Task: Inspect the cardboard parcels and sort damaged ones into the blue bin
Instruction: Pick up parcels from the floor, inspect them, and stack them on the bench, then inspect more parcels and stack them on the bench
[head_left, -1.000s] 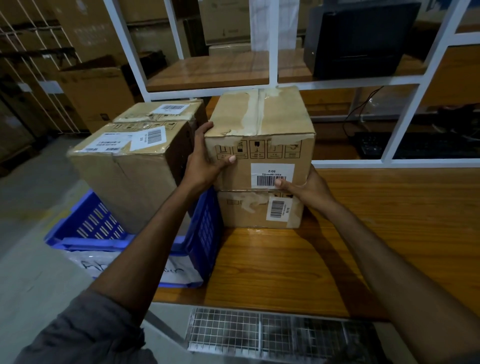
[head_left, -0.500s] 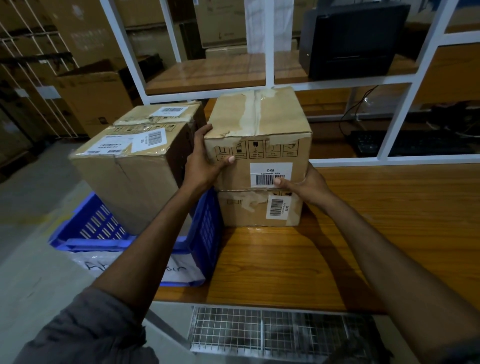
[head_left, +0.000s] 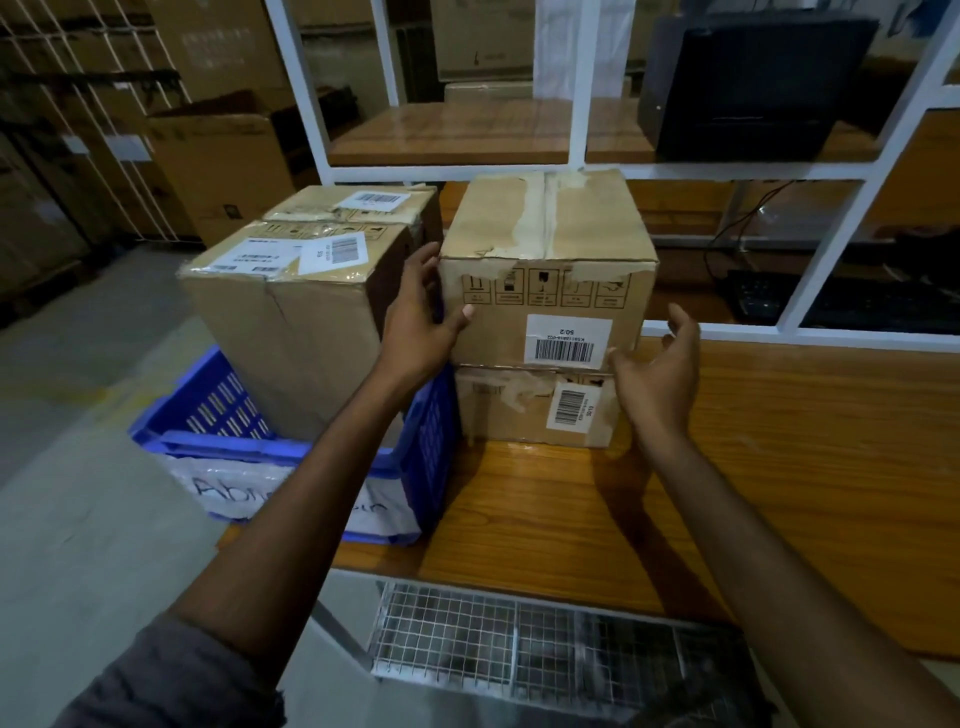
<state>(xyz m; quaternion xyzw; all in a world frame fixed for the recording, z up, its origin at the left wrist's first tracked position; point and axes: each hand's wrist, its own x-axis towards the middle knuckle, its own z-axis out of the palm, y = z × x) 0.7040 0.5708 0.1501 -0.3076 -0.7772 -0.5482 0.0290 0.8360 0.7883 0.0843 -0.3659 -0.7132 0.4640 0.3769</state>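
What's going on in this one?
A person at a wooden bench is checking cardboard parcels. An upper parcel sits on a lower parcel. The left hand lies against the upper parcel's left side with the thumb on its front. The right hand is open by its lower right corner, apparently not touching. Its top tape looks torn. Two more parcels stand in the blue bin.
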